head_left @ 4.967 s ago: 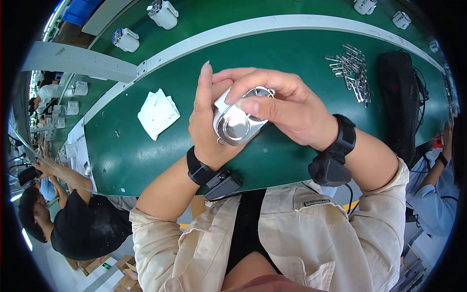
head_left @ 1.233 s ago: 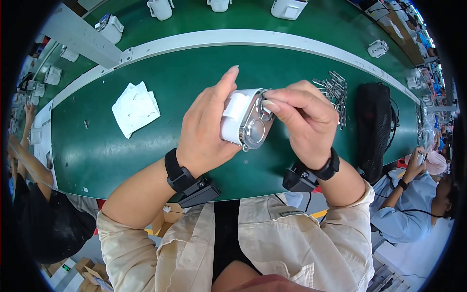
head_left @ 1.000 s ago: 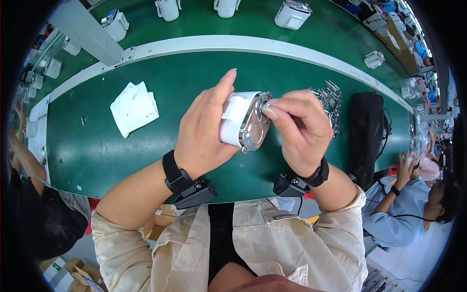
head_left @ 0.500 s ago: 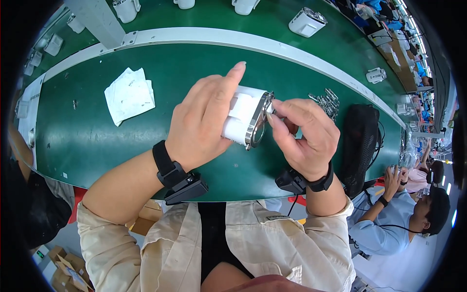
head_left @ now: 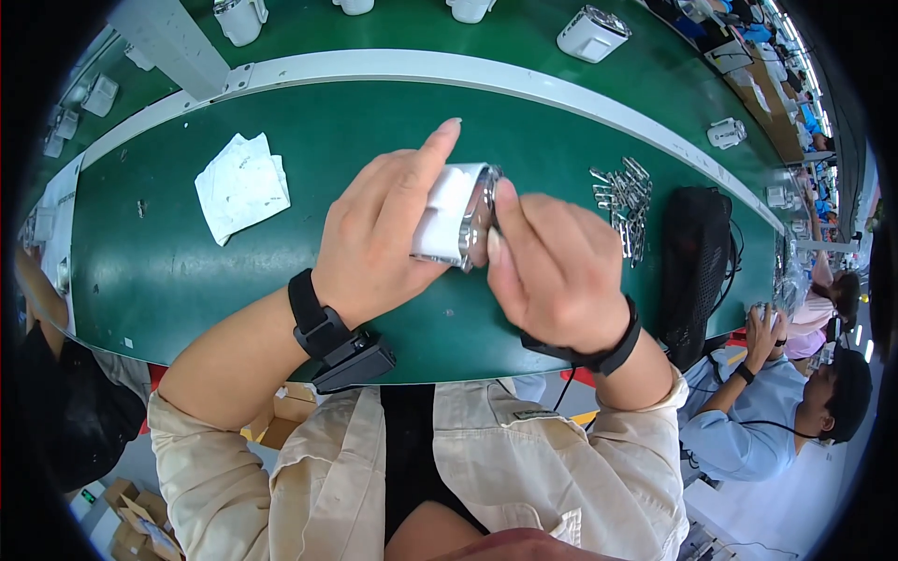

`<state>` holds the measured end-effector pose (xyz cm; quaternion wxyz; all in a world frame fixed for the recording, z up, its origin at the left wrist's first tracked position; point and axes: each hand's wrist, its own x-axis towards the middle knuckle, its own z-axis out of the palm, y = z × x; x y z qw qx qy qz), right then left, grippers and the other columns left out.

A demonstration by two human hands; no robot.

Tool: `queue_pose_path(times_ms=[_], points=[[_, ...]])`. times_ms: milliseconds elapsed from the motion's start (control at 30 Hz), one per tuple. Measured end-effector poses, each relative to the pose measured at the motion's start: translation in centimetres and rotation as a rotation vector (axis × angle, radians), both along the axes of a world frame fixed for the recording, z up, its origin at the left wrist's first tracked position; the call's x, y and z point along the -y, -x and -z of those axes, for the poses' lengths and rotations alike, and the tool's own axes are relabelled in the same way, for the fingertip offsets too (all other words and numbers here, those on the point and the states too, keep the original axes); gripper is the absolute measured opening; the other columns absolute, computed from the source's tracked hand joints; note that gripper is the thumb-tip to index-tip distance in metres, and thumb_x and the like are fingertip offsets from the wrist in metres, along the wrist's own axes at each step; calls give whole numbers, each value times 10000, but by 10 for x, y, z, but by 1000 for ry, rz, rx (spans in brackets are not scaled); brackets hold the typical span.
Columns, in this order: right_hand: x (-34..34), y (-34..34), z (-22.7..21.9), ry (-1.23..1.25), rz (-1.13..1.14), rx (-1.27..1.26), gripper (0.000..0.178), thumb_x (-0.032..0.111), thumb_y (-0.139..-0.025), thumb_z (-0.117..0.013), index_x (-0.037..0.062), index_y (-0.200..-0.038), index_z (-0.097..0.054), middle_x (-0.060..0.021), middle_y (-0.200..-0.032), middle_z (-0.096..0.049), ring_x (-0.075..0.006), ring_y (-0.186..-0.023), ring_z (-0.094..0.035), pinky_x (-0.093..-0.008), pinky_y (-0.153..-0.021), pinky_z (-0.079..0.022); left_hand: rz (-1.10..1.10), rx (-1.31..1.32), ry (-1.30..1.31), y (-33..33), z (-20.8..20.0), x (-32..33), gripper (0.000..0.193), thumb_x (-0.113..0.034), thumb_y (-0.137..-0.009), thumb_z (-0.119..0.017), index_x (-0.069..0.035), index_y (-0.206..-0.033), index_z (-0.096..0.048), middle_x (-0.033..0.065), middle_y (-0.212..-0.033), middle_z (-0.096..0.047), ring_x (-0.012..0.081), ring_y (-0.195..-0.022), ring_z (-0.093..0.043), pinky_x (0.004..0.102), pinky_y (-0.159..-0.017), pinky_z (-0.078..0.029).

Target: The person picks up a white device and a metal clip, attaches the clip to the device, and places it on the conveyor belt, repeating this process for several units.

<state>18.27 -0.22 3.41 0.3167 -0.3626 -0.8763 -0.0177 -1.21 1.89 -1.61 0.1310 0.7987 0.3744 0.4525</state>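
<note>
While the left hand [head_left: 379,248] is cupping a white housing [head_left: 447,217] above the green table [head_left: 178,280], fingers wrapped round its back, the right hand [head_left: 552,271] is pressing fingertips against the shiny metal ring [head_left: 479,220] on its open face. Whether anything small is pinched between those fingertips I cannot tell. The grip is looking one-sided, so the housing could be tipping out toward the table if the right hand pushes harder; the ring could also be seating crooked under uneven pressure. One housing is being held, and about six similar white units [head_left: 591,33] are riding the far belt. One crumpled white cloth [head_left: 241,182] is lying left, one heap of metal pins [head_left: 622,201] right, beside one black pouch [head_left: 697,257].
</note>
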Motion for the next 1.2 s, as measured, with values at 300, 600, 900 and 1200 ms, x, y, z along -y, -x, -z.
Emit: queue_pose_path(times_ms=[300, 600, 900, 1200], points=[[-12, -21, -2, 867, -205, -957, 475, 213, -900, -645, -45, -1286, -546, -112, -1170, -581, -171, -1058, -570, -327, -914, -462, 248, 186, 251, -20, -14, 7, 958, -73, -675, -841, -33, -1464, -299, 123, -1143, -611, 215, -1025, -630, 328, -859, -520], [-13, -29, 2, 1593, -557, -1183, 500, 229, -923, -614, -10, -1345, -493, -174, -1402, -447, -249, -1255, -476, -353, -1017, -400, 268, 182, 98, -32, -5, 2, 846, -104, -675, -842, -34, -1393, -401, 143, -1115, -618, 268, -958, -638, 350, -828, -519], [-8, -34, -9, 1297, -523, -1108, 423, 231, -941, -584, 19, -1303, -533, -179, -1438, -402, -263, -1250, -479, -394, -1057, -368, 384, 259, 54, -42, -16, -1, 826, -74, -675, -848, -53, -1361, -389, 157, -1169, -571, 253, -995, -623, 338, -827, -519], [-8, -35, -9, 1187, -490, -1026, 332, 180, -974, -529, 33, -1271, -548, -141, -1362, -478, -224, -1173, -534, -354, -975, -449, 355, 290, 75, -48, -21, 1, 807, -78, -675, -851, -57, -1356, -418, 139, -1119, -606, 259, -973, -637, 318, -800, -521]])
